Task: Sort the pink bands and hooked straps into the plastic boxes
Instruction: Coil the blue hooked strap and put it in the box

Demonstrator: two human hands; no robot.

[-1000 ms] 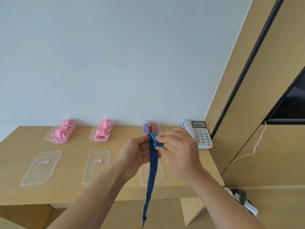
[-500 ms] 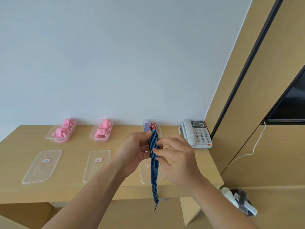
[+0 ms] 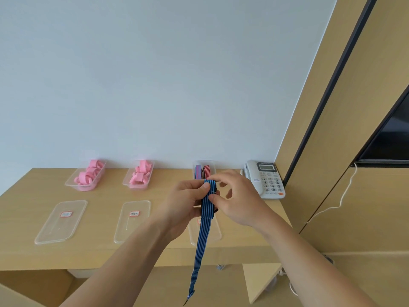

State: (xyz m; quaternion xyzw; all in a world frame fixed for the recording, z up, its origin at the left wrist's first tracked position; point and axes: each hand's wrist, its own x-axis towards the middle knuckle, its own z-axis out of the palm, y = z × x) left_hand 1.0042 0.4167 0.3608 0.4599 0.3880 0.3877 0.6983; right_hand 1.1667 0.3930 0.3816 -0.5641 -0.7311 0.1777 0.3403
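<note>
A blue striped strap hangs in front of the desk, its upper part folded over. My left hand pinches the folded top with its thumb on the strap. My right hand holds the fold from the right with curled fingers. The strap's loose tail drops below the desk edge to a small dark hook. Behind my hands stands a clear box with a purple and a red rolled strap. Two clear boxes at the back left, one and another, hold pink bands.
Three clear lids lie on the wooden desk: left, middle, and one partly behind the strap. A white desk phone sits at the back right by a wooden cabinet wall. A white cord hangs there.
The strap's top has been folded down another turn between both hands. The hanging tail swung and now drops lower than half a second ago. My hands stayed above the right lid.
</note>
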